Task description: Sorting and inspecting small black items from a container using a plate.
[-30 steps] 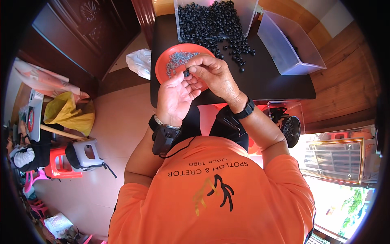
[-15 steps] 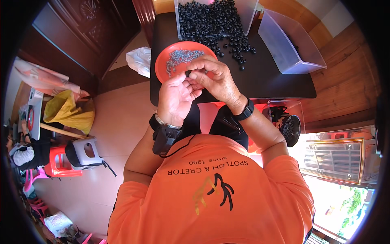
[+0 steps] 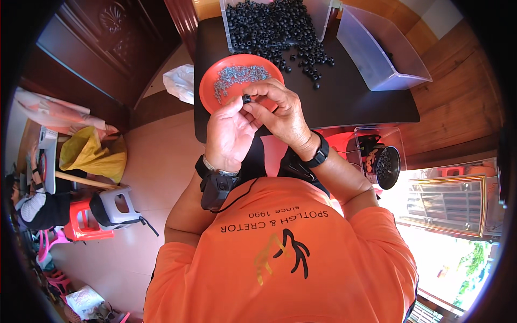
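Observation:
Over the near edge of a red-orange plate (image 3: pixel 207 89), my two hands meet at a small black ring-shaped part (image 3: pixel 246 99). My left hand (image 3: pixel 230 133), palm up, pinches it with the thumb side, its other fingers curled. Thumb and forefinger of my right hand (image 3: pixel 280 110) grip the same part from the right. Small silvery pieces (image 3: pixel 239 75) lie spread on the plate. Beyond it, many round black parts (image 3: pixel 269 24) fill a tipped clear bin (image 3: pixel 231 46) and spill onto the black table (image 3: pixel 344 89).
A second clear bin (image 3: pixel 371 59) stands at the table's right. Below the table edge, a clear box holds a black bowl (image 3: pixel 389 168) of small pieces. Left are a white plastic bag (image 3: pixel 180 82), a yellow sack (image 3: pixel 94 153), stools (image 3: pixel 86 220) and another person (image 3: pixel 40 202).
The whole view has shifted slightly. My fingers have turned a little around the black part, which shows more plainly between them now.

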`<action>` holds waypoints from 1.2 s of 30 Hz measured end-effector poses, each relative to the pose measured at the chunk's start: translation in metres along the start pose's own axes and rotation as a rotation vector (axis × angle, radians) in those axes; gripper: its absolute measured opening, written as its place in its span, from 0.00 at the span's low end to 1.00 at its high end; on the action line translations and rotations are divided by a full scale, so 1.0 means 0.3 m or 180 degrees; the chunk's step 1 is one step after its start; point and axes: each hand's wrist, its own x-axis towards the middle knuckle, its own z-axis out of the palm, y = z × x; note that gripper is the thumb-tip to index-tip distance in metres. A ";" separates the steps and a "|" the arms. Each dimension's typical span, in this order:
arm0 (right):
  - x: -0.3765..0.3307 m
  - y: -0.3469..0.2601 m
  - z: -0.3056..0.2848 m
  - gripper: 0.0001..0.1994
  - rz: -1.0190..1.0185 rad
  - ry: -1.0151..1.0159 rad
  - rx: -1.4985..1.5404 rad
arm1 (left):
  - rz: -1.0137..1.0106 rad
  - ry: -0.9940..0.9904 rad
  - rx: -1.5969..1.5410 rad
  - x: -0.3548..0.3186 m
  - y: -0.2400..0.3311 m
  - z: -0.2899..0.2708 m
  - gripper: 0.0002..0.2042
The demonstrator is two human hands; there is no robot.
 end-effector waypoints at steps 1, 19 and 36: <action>-0.001 0.000 0.000 0.13 0.0004 0.0002 0.0000 | 0.0028 -0.0104 0.0044 -0.003 -0.001 0.002 0.16; -0.027 0.005 0.021 0.13 -0.0485 0.0264 -0.0455 | 0.0275 -0.0138 0.0299 -0.004 -0.025 0.006 0.12; -0.046 0.010 -0.018 0.10 -0.0688 0.0288 -0.0643 | 0.0344 -0.0028 0.0317 0.003 -0.070 -0.003 0.14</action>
